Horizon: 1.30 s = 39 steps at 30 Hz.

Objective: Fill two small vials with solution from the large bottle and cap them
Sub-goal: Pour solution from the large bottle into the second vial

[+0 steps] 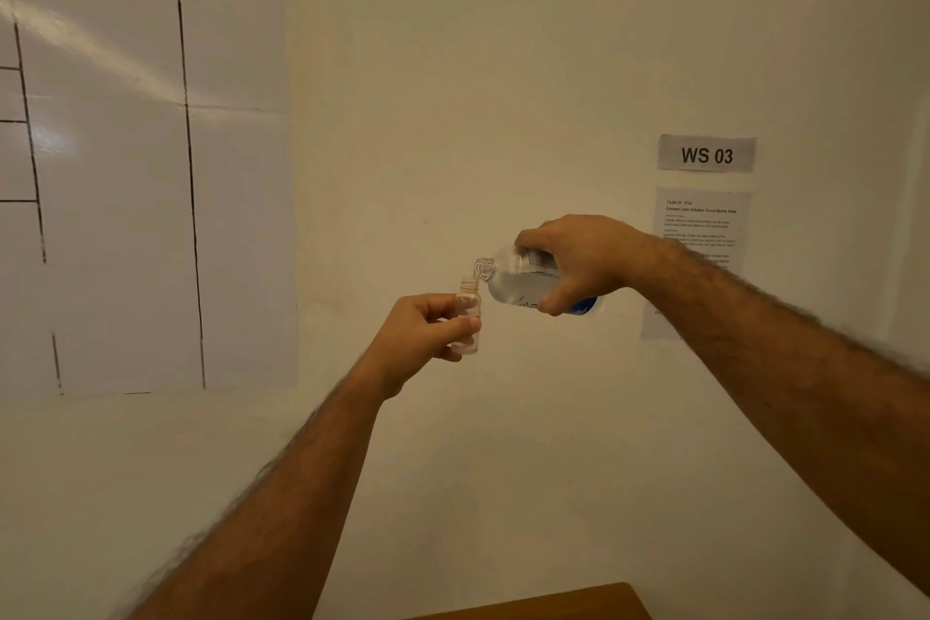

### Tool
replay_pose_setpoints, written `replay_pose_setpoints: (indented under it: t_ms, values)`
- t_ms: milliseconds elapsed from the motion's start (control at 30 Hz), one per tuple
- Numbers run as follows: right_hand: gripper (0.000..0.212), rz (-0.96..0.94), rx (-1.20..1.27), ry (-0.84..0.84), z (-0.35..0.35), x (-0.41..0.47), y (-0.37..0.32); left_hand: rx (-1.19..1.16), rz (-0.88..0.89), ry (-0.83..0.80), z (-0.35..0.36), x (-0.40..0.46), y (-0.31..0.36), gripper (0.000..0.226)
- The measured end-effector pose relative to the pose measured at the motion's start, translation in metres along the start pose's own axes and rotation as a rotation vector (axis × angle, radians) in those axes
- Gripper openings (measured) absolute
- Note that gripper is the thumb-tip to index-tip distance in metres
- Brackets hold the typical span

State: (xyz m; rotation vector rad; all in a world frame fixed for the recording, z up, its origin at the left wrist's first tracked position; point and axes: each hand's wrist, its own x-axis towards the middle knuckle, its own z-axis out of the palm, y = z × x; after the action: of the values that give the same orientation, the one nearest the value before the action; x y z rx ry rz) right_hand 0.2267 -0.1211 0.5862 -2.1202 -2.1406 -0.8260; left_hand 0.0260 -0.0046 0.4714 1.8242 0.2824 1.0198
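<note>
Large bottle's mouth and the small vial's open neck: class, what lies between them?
In the head view nothing solid: the large bottle, tilted in the right hand, nearly meets the small vial held by the left hand.

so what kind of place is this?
Likely a numbered workstation set up for recorded tasks, not a home: a "WS 03" sign on the wall, a printed task sheet taped below it, and a ruled white sheet on the left.
</note>
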Motion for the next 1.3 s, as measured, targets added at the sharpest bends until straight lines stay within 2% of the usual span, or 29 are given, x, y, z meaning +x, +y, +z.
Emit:
replay_pose_setpoints:
  t_ms: [1300]
  values:
    - [0.070, -0.006, -0.011, -0.007, -0.0037, 0.0009, -0.0016, -0.025, -0.003, -0.009, -0.0010, 0.0028, -0.0006, 0.027]
